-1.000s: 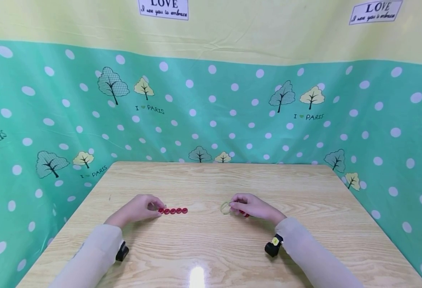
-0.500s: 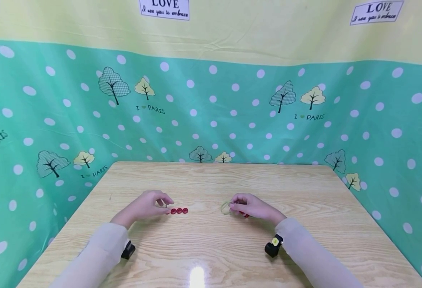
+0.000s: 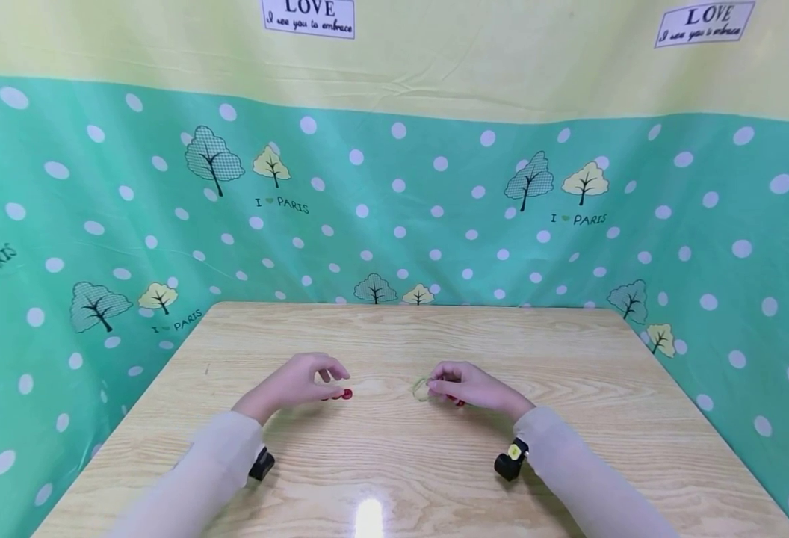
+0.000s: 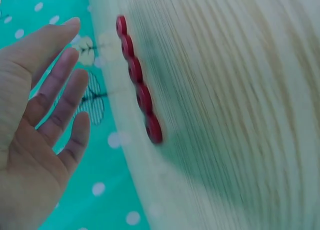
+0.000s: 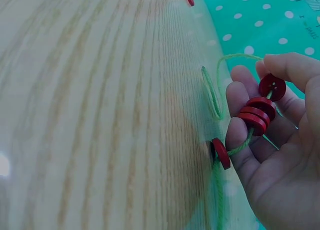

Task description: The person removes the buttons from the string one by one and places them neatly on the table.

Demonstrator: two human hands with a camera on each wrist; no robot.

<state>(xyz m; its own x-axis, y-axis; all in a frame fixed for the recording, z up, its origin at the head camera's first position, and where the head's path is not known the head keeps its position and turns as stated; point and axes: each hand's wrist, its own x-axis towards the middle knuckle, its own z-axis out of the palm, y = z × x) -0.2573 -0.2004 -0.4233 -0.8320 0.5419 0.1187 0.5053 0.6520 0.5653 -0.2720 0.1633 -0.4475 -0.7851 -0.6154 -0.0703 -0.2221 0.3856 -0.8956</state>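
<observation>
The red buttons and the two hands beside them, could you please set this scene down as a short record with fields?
Left hand: fingers relaxed, nothing visibly held, near the button row
Button row: five red buttons on the table
Right hand: pinches the green string
Threaded buttons: several, red, on that string
Backdrop: green cloth, white dots, printed trees

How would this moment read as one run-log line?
Left hand: empty, near red button row | Right hand: holding green string with threaded red buttons
</observation>
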